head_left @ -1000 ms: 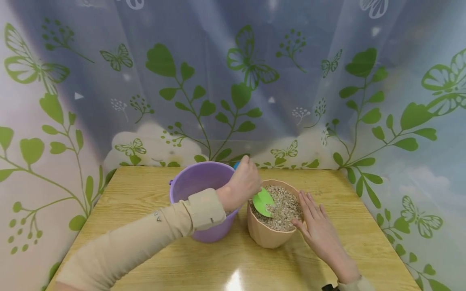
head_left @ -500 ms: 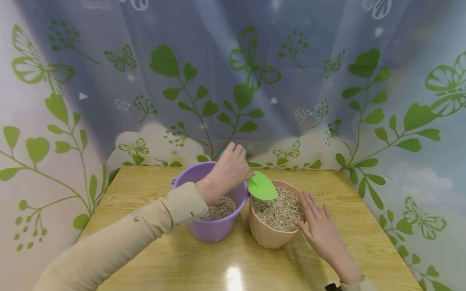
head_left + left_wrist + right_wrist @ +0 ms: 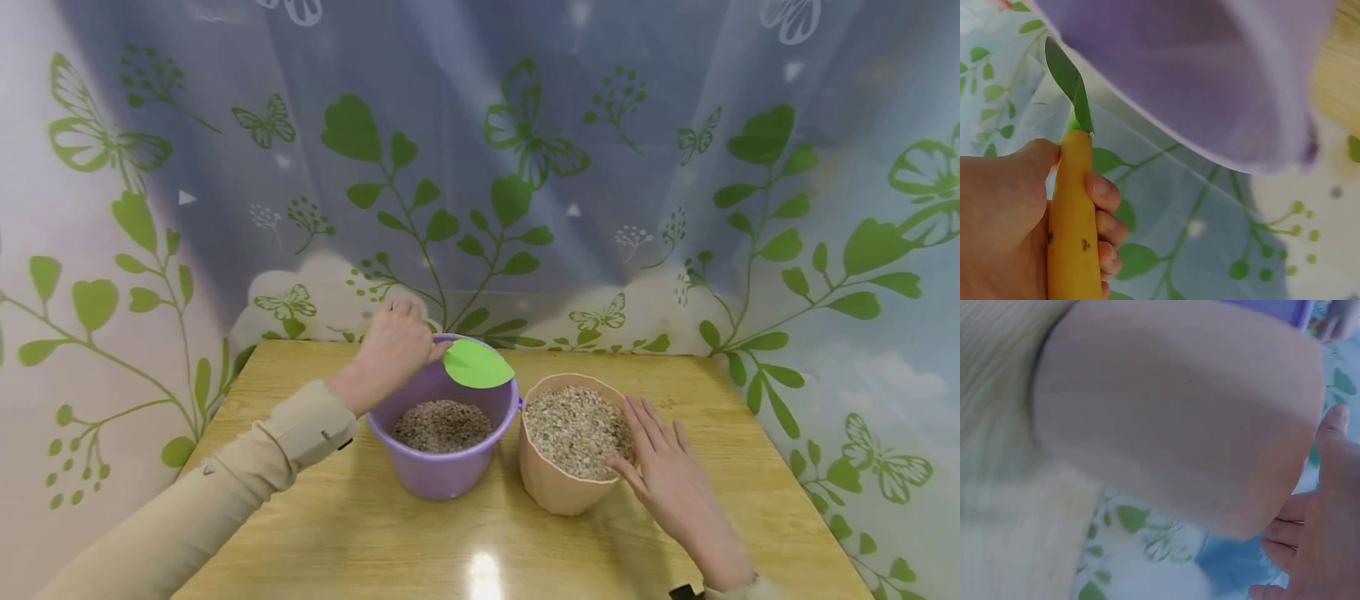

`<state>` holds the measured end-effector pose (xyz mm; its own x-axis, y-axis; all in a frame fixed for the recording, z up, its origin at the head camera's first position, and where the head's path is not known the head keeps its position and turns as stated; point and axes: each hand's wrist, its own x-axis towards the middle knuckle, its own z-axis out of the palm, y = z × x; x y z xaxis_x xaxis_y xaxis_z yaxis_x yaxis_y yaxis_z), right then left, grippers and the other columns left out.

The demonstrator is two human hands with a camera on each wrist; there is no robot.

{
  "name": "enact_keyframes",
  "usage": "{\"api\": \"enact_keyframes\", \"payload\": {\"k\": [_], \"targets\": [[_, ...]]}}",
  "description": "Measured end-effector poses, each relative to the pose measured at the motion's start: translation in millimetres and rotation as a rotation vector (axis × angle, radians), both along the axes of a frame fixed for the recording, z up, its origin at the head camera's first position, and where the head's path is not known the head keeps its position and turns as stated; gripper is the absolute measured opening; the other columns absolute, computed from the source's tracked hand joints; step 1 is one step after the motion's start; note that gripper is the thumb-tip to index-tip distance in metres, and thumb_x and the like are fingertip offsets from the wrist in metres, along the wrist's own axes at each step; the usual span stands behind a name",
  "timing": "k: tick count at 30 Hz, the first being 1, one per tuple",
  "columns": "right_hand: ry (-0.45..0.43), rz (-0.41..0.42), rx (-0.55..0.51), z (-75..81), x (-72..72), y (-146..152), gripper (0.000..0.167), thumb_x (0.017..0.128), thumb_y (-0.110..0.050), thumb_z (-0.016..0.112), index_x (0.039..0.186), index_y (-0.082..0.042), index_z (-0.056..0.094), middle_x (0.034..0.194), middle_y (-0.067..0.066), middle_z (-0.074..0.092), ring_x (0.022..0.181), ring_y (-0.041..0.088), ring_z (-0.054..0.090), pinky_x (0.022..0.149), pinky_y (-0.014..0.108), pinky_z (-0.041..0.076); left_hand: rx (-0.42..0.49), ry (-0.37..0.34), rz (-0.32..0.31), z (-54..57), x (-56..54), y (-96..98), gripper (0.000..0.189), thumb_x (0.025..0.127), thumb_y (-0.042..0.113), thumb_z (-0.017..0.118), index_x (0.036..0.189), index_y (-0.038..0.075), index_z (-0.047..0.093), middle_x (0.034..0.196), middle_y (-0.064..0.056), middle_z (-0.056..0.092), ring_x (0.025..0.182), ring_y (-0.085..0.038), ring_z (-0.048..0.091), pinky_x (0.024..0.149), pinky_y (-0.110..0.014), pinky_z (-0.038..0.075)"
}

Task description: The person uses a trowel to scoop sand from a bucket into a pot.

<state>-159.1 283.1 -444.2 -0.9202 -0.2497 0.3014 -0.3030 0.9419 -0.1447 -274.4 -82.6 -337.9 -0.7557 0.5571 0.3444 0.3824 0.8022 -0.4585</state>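
My left hand [image 3: 395,346] grips a small garden trowel by its yellow handle [image 3: 1074,219]. The trowel's green blade [image 3: 478,364] hangs over the back of the purple bucket [image 3: 442,467], and no gravel shows on it. Fine tan gravel [image 3: 444,425] lies in the bottom of the bucket. To its right stands a peach-coloured flowerpot [image 3: 558,492], filled nearly to the rim with similar gravel [image 3: 577,429]. Against the pot's right side rests my right hand [image 3: 667,467], fingers extended and thumb at the rim. The right wrist view shows the pot's wall [image 3: 1179,419] beside those fingers.
Both containers stand close together on a wooden table [image 3: 420,546]. A curtain [image 3: 450,167] printed with leaves and butterflies hangs behind the table and along both sides. A dark band [image 3: 684,592] shows at my right wrist.
My left hand has lifted the trowel out of the pot's gravel and carried it left over the bucket. My right hand has stayed against the pot.
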Motion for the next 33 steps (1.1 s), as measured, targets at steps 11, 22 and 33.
{"api": "enact_keyframes", "payload": {"k": [11,22,33], "targets": [[0.118,0.2,-0.027,19.9,-21.4,-74,0.082,0.102,-0.059,0.041,0.157,0.0,0.027,0.163,0.018,0.028,0.15,0.038,0.026,0.118,0.061,0.024,-0.109,-0.117,0.109,-11.5,-2.8,-21.6,0.063,0.102,0.055,0.05,0.056,0.012,0.045,0.071,-0.005,0.053,0.073,-0.02,0.049,0.07,-0.032,0.042],[0.015,0.287,-0.029,17.0,-37.4,-139,0.082,0.102,-0.057,0.047,0.16,-0.004,0.021,0.166,0.013,0.022,0.154,0.028,0.017,0.121,0.054,0.019,-0.625,0.035,0.199,-27.9,4.2,-1.4,0.033,0.101,0.026,0.056,0.072,0.011,0.058,0.07,0.0,0.048,0.074,-0.017,0.044,0.075,-0.032,0.037],[-0.04,0.221,-0.049,12.1,-40.4,-141,0.092,0.098,-0.063,0.05,0.16,-0.004,0.019,0.168,0.013,0.015,0.155,0.022,0.01,0.122,0.052,0.019,-0.956,-0.018,0.234,-47.2,0.8,11.3,0.027,0.093,0.006,0.056,0.069,0.014,0.047,0.073,0.001,0.048,0.069,-0.016,0.039,0.076,-0.035,0.033]]}}
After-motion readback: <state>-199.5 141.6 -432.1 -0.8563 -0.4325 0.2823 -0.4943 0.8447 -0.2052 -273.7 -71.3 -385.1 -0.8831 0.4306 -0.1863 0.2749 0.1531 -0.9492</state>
